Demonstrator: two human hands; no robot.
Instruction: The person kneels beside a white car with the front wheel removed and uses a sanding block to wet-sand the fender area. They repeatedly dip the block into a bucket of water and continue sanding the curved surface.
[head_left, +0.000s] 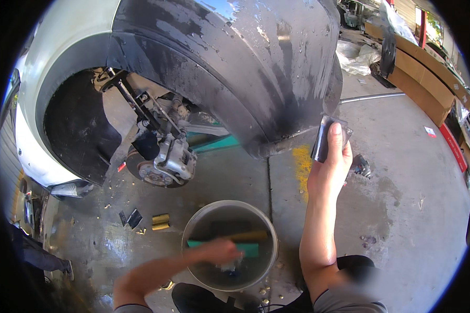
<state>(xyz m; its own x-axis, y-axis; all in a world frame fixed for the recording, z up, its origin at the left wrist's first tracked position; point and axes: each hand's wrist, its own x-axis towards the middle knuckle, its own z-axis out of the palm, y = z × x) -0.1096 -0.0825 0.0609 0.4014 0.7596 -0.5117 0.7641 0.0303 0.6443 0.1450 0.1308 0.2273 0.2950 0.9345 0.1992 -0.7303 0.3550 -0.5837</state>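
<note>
My right hand (333, 156) grips a dark folded sheet, perhaps wet sandpaper around a block (323, 139), near the lower corner of a grey bumper cover (274, 78) that is wet with drops and streaks. Over a round bucket (276, 246) of water, my left hand (227, 250) is blurred; whether it holds something cannot be told. Inside the bucket lie a green strip (251, 249) and a yellow-brown roll or strip (254, 235). The bumper joins a pale car fender (76, 27). In the wheel arch, the brake caliper (176, 156) and brake disc (152, 176) are exposed.
Dark sheet pieces (134, 218) and yellow-brown rolls (160, 222) lie on the concrete floor left of the bucket. A power tool (361, 166) lies beyond my right wrist. Cardboard boxes (421, 82) and plastic sheeting (356, 58) stand at right. Another person's leg (43, 258) shows at left.
</note>
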